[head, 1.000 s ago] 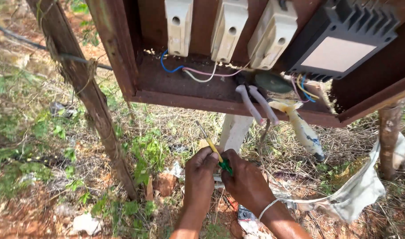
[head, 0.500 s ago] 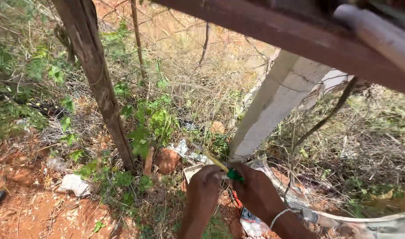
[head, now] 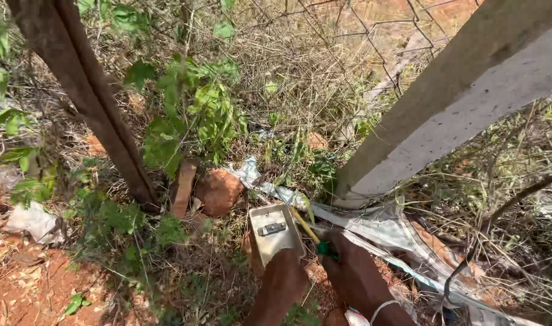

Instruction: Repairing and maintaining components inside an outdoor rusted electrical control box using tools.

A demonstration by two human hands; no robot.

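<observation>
Grey flat rectangular metal cover plate (head: 274, 232) with a small dark fitting at its centre sits pinched in my left hand (head: 282, 287), long axis pointing up-left, away from me. Right hand (head: 354, 278) is clamped on a yellow-shafted, green-handled screwdriver (head: 312, 234), tip at the plate's right edge. Plate carries nothing else.

No packages, labels, signs or screens visible

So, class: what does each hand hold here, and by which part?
The left hand holds the beige switch plate by its lower edge. The right hand holds the screwdriver by its green handle.
</observation>
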